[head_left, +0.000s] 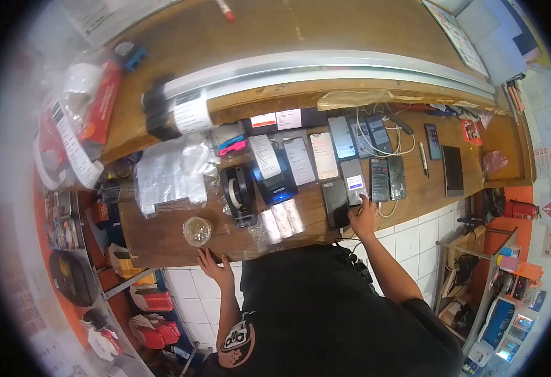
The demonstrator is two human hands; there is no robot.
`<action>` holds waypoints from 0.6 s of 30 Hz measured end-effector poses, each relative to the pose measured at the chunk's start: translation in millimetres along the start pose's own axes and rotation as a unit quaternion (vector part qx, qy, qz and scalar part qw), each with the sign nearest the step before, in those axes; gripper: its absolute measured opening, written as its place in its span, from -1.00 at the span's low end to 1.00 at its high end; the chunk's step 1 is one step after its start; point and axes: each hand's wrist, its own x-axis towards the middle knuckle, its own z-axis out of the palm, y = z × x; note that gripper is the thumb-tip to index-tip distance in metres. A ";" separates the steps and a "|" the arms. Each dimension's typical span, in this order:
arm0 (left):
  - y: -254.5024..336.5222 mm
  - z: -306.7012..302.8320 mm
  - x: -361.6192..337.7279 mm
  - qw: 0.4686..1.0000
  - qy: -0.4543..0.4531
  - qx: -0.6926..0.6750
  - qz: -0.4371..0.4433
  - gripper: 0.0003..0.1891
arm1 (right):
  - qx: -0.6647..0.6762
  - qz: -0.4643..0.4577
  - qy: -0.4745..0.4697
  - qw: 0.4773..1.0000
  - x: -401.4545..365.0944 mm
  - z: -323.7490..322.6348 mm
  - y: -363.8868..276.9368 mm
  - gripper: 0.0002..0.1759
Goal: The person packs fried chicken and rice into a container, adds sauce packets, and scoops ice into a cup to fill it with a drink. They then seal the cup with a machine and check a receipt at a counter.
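Observation:
My left hand [216, 267] rests at the front edge of the wooden desk [169, 242], fingers spread and holding nothing. Just above its fingertips stands a clear round plastic cup [198, 231]. My right hand [365, 219] reaches over the desk edge with its fingers apart, a fingertip at the lower end of a phone with a lit, mostly white screen [354, 181]. Beside the thumb lies a dark phone [336, 204]. Right of the lit phone are a phone with lines of text [380, 180] and a worn dark phone [397, 178].
A tape dispenser [239, 196], paper rolls [282, 221] and a receipt printer [275, 188] occupy the middle left. Plastic bags [172, 173] lie farther left. White cables [385, 151] loop over phones at the back. A pen [424, 158] and a tablet [453, 171] lie right. A raised shelf [326, 38] spans behind.

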 end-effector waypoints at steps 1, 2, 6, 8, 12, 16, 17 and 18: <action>-1.0 -3.5 -1.1 0.998 -0.063 -0.014 -0.012 -0.12 | -0.002 0.015 0.004 1.000 1.8 1.0 -7.1 -0.21; -0.6 -3.0 -0.6 0.997 -0.072 -0.011 -0.010 -0.12 | -0.006 0.031 0.008 0.999 1.0 1.2 -10.6 -0.21; -29.2 22.4 -4.3 0.989 -0.138 0.042 -0.016 0.01 | 0.010 0.062 0.002 0.998 0.5 8.9 -7.6 -0.15; -32.2 29.9 -4.2 0.986 -0.149 0.075 -0.014 0.06 | -0.010 0.088 0.003 0.996 -2.7 8.7 -13.2 -0.13; -33.8 23.7 0.9 0.978 -0.180 0.091 -0.056 0.15 | 0.029 0.081 -0.018 0.996 -0.1 2.8 -12.6 -0.10; -28.7 16.4 3.9 0.970 -0.214 0.081 -0.079 0.15 | 0.011 0.073 -0.049 0.996 6.5 0.9 -15.8 -0.09; -26.0 14.8 5.3 0.966 -0.228 0.078 -0.091 0.16 | 0.003 0.076 -0.062 0.995 9.6 1.9 -16.4 -0.09; -23.7 14.4 5.9 0.966 -0.226 0.079 -0.094 0.16 | -0.004 0.079 -0.074 0.994 11.8 4.4 -15.9 -0.08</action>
